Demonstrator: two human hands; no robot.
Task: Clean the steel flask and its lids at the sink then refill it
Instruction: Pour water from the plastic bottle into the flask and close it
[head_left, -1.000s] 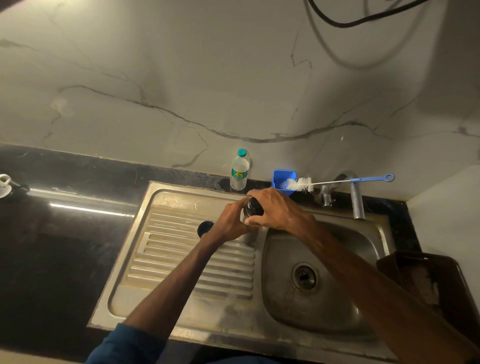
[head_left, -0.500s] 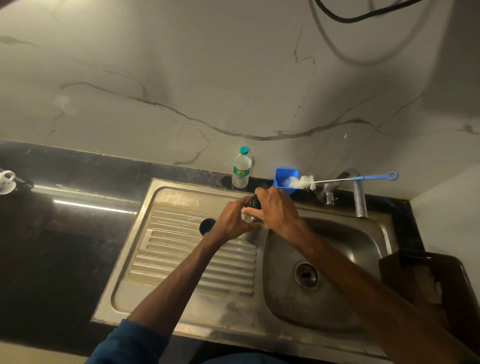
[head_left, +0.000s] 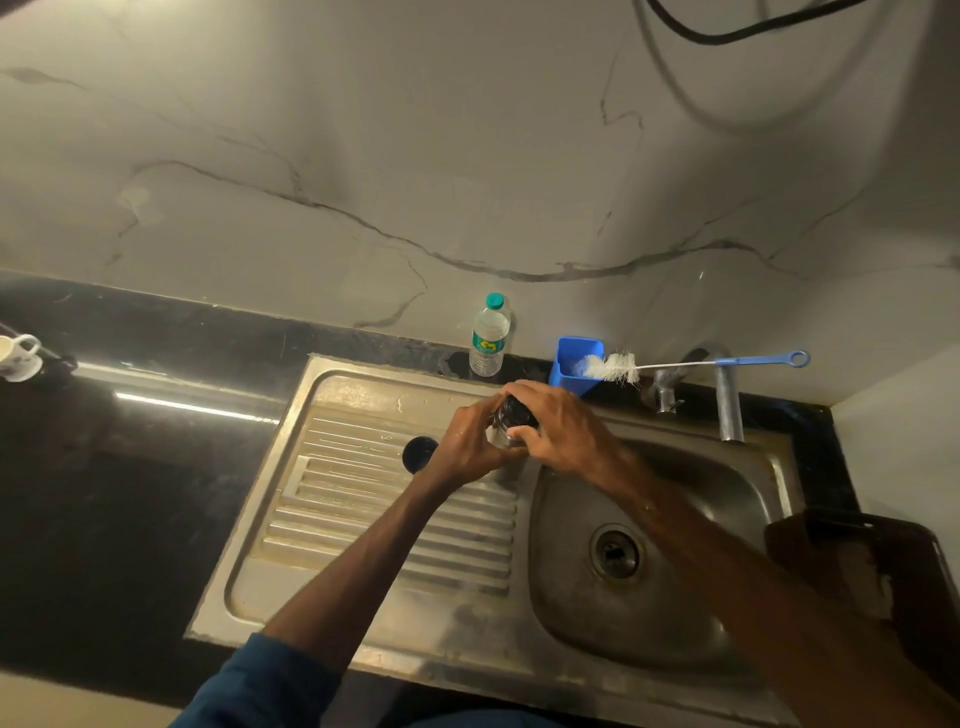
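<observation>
Blue sleeve (head_left: 260, 686) on the left arm, at the near edge. Stainless steel sink (head_left: 363, 519) with ribbed drainboard is set in a black stone counter (head_left: 130, 493). A dark brown tray (head_left: 857, 566) sits at its right.

Over the drainboard's far right corner, both hands hold the small steel flask with dark top (head_left: 506, 426). Left hand (head_left: 470, 444) fingers are curled round the body. Right hand (head_left: 558, 431) fingers are curled over the top.

A round black lid (head_left: 420, 453) lies on the drainboard just left of the left hand.

Against the wall:
- clear plastic water bottle with green cap (head_left: 488, 338)
- blue plastic cup (head_left: 576, 364) holding a white-bristled bottle brush (head_left: 613, 367)
- steel tap (head_left: 727, 400)
</observation>
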